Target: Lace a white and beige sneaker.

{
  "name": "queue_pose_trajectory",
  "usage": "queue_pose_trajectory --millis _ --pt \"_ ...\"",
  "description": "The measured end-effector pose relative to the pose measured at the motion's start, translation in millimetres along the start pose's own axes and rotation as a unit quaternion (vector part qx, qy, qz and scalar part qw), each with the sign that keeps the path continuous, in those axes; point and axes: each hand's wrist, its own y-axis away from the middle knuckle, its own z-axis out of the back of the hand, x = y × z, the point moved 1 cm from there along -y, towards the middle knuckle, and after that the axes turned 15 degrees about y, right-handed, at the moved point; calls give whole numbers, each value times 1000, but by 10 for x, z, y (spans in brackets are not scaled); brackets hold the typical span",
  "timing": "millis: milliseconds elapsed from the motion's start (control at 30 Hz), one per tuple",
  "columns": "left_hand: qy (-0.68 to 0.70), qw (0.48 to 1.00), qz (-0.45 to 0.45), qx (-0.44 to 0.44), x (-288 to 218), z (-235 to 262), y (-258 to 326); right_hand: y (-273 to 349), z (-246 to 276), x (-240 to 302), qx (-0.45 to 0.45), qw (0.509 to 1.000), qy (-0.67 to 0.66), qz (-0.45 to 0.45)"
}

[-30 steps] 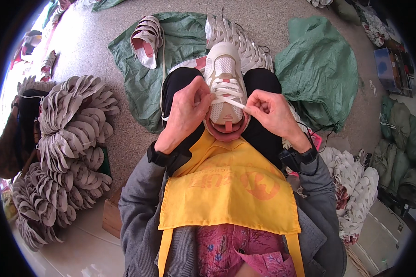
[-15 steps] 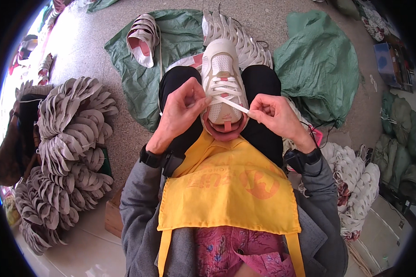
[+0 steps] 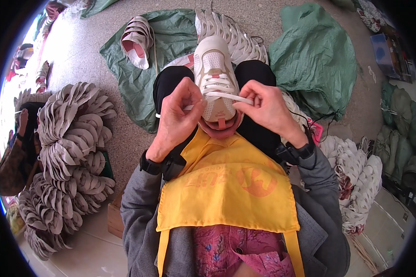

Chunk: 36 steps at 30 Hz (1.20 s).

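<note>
Between my knees stands a white and beige sneaker (image 3: 213, 60) with a pink lining, its toe pointing away from me. A flat white shoelace (image 3: 230, 96) crosses its eyelet rows. At the right of the shoe, my right hand (image 3: 268, 107) pinches the lace, drawn nearly level over the tongue. My left hand (image 3: 179, 117) is closed at the shoe's left side, with a short piece of white lace showing between its fingers. The fingertips of both hands are partly hidden.
A yellow apron (image 3: 226, 189) covers my lap. Ahead, an unlaced shoe upper (image 3: 137, 44) lies on a green sheet (image 3: 180, 27), near a row of white uppers (image 3: 233, 39). Grey pieces (image 3: 71, 138) are piled at left. A green sack (image 3: 314, 60) and laced uppers (image 3: 356, 180) lie at right.
The lace has gone from a downward slant to nearly level. My right hand has risen slightly beside the shoe, and my left hand has drawn a little down, away from the lacing.
</note>
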Motion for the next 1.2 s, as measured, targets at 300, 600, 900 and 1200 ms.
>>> queue_pose_trajectory --millis 300,600,900,1200 --pt "67 997 44 -6 -9 146 73 3 -193 19 -47 998 32 10" --pt "-12 999 46 -14 58 132 65 -144 76 -76 -31 999 -40 -11" --pt "-218 976 -25 10 -124 12 53 -378 165 10 -46 999 -21 13" --pt "99 976 190 30 -233 -54 32 -361 65 -77 -2 998 -61 26"
